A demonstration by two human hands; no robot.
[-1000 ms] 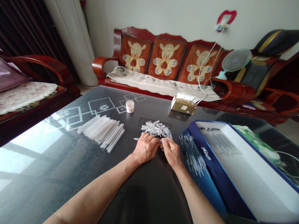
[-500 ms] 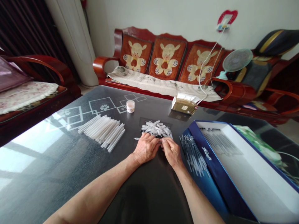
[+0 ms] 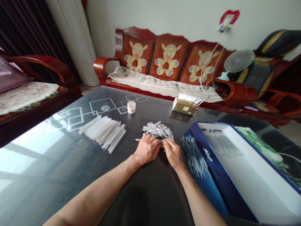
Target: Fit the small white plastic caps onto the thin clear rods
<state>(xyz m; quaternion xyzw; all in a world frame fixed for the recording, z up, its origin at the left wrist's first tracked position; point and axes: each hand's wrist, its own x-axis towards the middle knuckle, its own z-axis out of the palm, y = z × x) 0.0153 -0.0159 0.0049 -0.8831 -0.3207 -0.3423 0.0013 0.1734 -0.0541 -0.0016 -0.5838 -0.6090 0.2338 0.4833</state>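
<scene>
My left hand (image 3: 147, 149) and my right hand (image 3: 173, 153) rest side by side on the dark glass table (image 3: 70, 163), fingers curled and pinched together over a thin white tube whose tip (image 3: 137, 140) pokes out to the left. Just beyond my fingertips lies a heap of short white plastic caps (image 3: 157, 129). A bundle of long white tubes (image 3: 103, 131) lies to the left. Thin clear refills (image 3: 194, 153) lie on the blue lid to the right of my right hand.
An open blue box with a white inside (image 3: 237, 169) fills the right. A small round jar (image 3: 131, 107) and a tan tissue pack (image 3: 185, 106) stand farther back. A red wooden sofa (image 3: 164, 62) and a small fan (image 3: 238, 61) are behind the table.
</scene>
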